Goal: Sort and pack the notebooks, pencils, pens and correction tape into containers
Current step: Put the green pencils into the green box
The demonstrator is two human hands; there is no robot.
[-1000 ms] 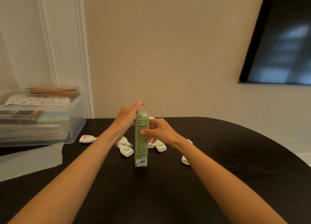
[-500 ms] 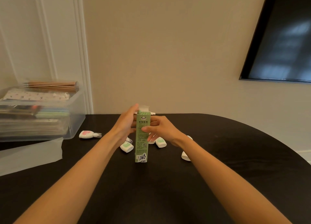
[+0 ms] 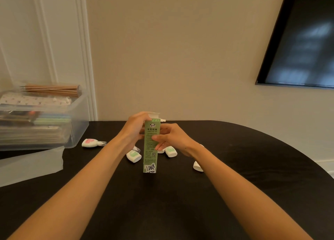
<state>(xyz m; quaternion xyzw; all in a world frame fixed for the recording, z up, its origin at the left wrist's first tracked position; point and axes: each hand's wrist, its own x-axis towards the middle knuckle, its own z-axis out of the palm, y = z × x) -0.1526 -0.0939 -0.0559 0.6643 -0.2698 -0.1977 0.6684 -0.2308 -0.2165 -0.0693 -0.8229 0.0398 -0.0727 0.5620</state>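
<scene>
- Two grips: left hand (image 3: 134,129) and right hand (image 3: 173,138) wrap fingers (image 3: 157,137) round the upright pencil box (image 3: 151,149).
- Notebooks (image 3: 36,131), pencils (image 3: 52,90) sit in the tub (image 3: 79,124); correction tapes (image 3: 89,142) lie loose on the table (image 3: 162,203).

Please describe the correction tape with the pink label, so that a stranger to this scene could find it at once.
Look at the clear plastic box on the left side of the black table. Beside its near right corner lies one correction tape, alone. Its label is pink; the tapes beside the green carton show green.
</scene>
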